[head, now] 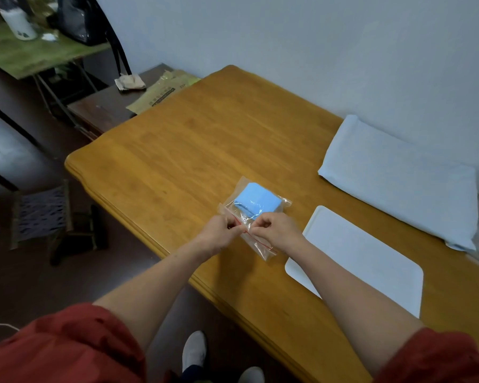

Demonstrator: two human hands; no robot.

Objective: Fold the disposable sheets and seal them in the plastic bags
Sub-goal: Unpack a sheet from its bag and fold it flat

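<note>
- A clear plastic bag point(231, 203) is lying flat on the wooden table point(194, 139), near the front edge, with its mouth end pointing toward the person.
- A folded blue sheet point(256, 201) is sitting inside the bag, at the far, closed end.
- The left hand point(219, 233) is pinching the bag's mouth strip, its grip clamped on the plastic with the fingers curled.
- The right hand point(274, 230) is pinching the same strip just beside the left hand, its grip likewise clamped on the bag; the two hands are almost touching.
- A thin red seal line point(268, 246) is running along the mouth and showing beside the right hand, toward the bag's near corner.
- A white board point(357, 261) is lying to the right of the bag.
- A stack of pale blue sheets point(398, 178) is resting beyond the board, against the wall.
</note>
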